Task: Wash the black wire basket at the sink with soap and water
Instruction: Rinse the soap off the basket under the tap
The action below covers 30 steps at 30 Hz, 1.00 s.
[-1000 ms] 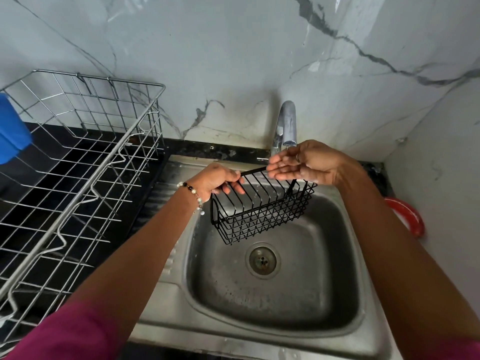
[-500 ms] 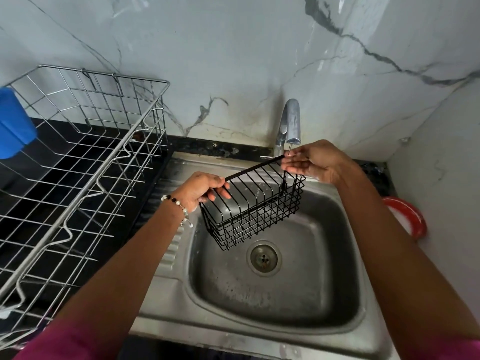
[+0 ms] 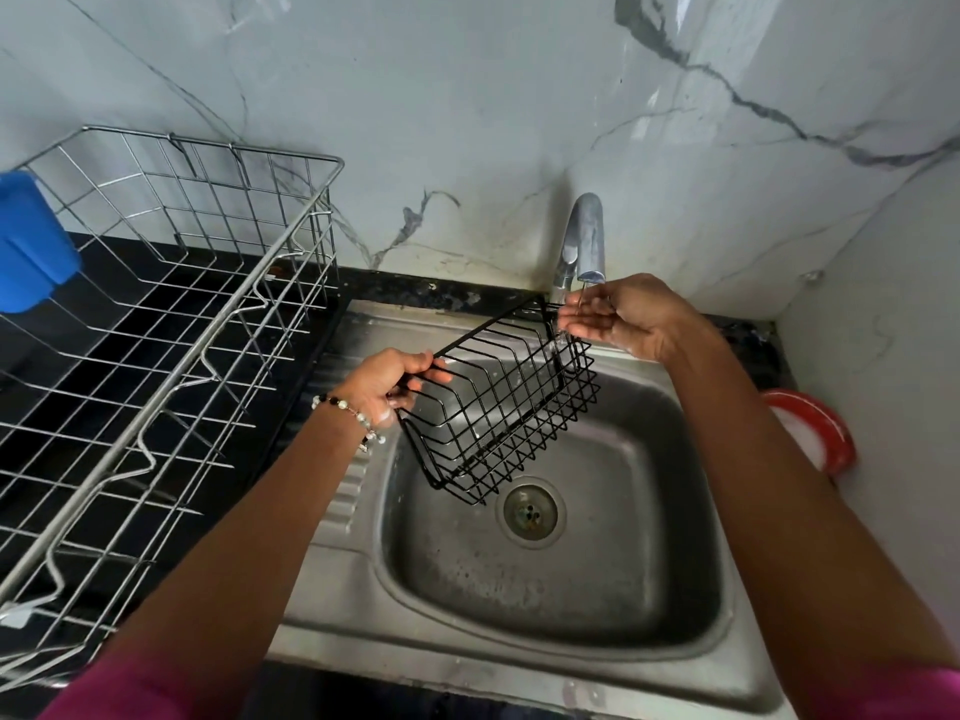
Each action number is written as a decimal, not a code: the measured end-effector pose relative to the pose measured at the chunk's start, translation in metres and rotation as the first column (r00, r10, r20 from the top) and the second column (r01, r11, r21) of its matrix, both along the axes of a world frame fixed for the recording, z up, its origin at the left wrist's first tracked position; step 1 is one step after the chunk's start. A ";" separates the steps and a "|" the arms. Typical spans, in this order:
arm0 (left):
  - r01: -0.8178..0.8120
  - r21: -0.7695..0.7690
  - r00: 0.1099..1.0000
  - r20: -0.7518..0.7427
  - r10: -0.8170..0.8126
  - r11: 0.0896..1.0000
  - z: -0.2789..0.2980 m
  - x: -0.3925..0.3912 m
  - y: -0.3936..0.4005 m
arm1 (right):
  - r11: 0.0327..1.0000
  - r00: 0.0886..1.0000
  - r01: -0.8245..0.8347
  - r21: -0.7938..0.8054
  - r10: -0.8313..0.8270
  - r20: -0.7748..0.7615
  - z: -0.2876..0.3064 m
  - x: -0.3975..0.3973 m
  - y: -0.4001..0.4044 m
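Basket: the black wire basket (image 3: 506,407) hangs tilted over the steel sink (image 3: 670,579), its near corner low, just left of the drain (image 3: 530,513), its far right corner up by the tap.
Left hand: the left hand (image 3: 392,383) grips the basket's left rim, fingers curled round the wire; a bead bracelet (image 3: 349,413) sits on that wrist.
Right hand: the right hand (image 3: 621,317) is cupped under the tap (image 3: 587,241) at the basket's far right corner, fingers loosely spread, palm toward the basket; I cannot tell whether it touches the wire.
Change: a second ago the basket was held higher and more level with the right hand flat above it; now it has dropped, tipped further, and a thin stream of water runs past the right hand onto the wires.
Meaning: this looks like wetting or rinsing; no soap shows on the wires.
Nearby: a steel dish rack (image 3: 171,324) stands to the left, a red-rimmed dish (image 3: 813,433) to the right.
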State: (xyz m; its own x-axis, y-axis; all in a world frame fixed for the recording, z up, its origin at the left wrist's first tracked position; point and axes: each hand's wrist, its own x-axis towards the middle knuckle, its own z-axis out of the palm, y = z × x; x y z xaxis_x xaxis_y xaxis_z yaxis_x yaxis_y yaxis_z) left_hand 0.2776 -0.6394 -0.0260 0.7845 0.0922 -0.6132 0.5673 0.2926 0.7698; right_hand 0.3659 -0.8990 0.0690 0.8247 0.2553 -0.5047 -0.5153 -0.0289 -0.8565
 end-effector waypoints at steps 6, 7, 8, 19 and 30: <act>-0.031 -0.113 0.998 -0.063 0.024 0.993 -0.009 0.002 0.001 | 0.982 0.983 -0.179 0.065 0.182 -0.037 0.001 -0.004 -0.002; -0.036 -0.120 0.997 -0.066 0.028 0.992 -0.010 0.003 -0.001 | 0.986 0.986 -0.166 0.007 0.166 -0.021 0.000 -0.005 -0.003; -0.040 -0.129 0.997 -0.067 0.031 0.991 -0.010 0.003 -0.002 | 0.986 0.986 -0.166 -0.034 0.166 -0.006 0.000 -0.006 -0.004; -0.021 -0.169 1.000 -0.018 0.018 0.985 -0.008 0.001 -0.004 | 0.988 0.988 -0.153 0.022 0.152 0.038 0.001 -0.007 -0.011; -0.002 -0.299 1.000 -0.021 -0.004 0.954 0.002 0.011 -0.022 | 0.856 0.898 -0.129 -0.500 0.315 0.306 -0.042 -0.019 -0.040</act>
